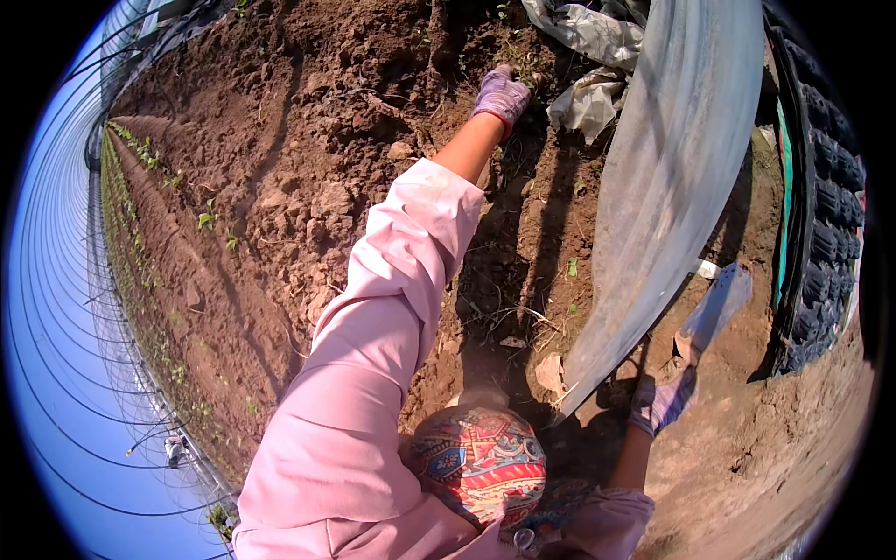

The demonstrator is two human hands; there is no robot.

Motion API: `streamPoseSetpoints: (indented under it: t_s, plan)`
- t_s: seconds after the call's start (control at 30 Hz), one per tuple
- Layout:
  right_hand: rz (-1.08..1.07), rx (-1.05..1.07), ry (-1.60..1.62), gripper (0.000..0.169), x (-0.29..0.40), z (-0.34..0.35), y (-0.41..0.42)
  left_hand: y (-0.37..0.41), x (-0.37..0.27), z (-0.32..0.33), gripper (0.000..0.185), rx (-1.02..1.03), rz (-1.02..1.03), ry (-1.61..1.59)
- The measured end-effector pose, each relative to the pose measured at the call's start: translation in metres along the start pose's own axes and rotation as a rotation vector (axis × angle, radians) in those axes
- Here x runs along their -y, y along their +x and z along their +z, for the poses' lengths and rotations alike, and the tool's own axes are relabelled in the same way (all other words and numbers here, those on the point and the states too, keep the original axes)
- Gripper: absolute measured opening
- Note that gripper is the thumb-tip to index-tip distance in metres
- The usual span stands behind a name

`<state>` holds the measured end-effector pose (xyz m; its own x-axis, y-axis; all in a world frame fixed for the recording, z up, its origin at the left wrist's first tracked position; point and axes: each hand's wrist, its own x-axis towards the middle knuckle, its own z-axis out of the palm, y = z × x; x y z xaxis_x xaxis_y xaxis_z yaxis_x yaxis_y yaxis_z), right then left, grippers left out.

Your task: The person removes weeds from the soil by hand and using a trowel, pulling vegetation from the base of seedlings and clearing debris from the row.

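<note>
My left hand (502, 98), in a purple knit glove with a red cuff, reaches far out to small green weeds (521, 59) in the brown soil. Its fingertips are partly hidden among the stems, so its grip does not show. Low on the right, my right hand (665, 399), gloved alike, is closed around the handle end of a hand trowel (721, 297) with a flat metal blade, which points up and away over bare soil. Between my hands hangs a long sheet of translucent plastic film (672, 161).
Crumpled pale plastic (588, 105) lies beside the weeds. Stacked black seedling trays (826, 210) stand at the right. Rows of young plants (143, 150) run along the left, under hoops (42, 280) of a tunnel frame. My knee in patterned cloth (483, 465) is below.
</note>
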<state>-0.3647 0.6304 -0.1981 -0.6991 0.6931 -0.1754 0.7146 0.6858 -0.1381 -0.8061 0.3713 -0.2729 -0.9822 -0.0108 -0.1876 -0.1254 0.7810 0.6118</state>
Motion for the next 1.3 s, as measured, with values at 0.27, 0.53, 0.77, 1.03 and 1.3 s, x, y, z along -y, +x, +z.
streamPoseSetpoints:
  t_s: [0.27, 0.53, 0.77, 1.03, 1.3]
  plan:
    - [0.087, 0.009, -0.078, 0.078, -0.004, 0.007, -0.001, -0.004, 0.002, -0.036, 0.013, 0.068, -0.218, -1.049]
    - [0.032, 0.098, -0.179, 0.056, -0.042, 0.039, -0.008, 0.022, -0.035, -0.024, 0.038, 0.07, -0.07, 0.179]
    - [0.041, 0.016, -0.086, 0.06, -0.016, 0.021, -0.012, 0.021, -0.029, -0.02, 0.021, 0.169, 0.337, 0.708]
    - [0.038, 0.008, -0.083, 0.064, -0.003, 0.012, -0.009, -0.036, 0.024, -0.09, 0.036, 0.189, 0.008, 0.192]
    - [0.041, 0.001, -0.098, 0.068, 0.012, -0.002, -0.004, -0.097, 0.029, -0.064, 0.023, 0.312, 0.374, 0.241]
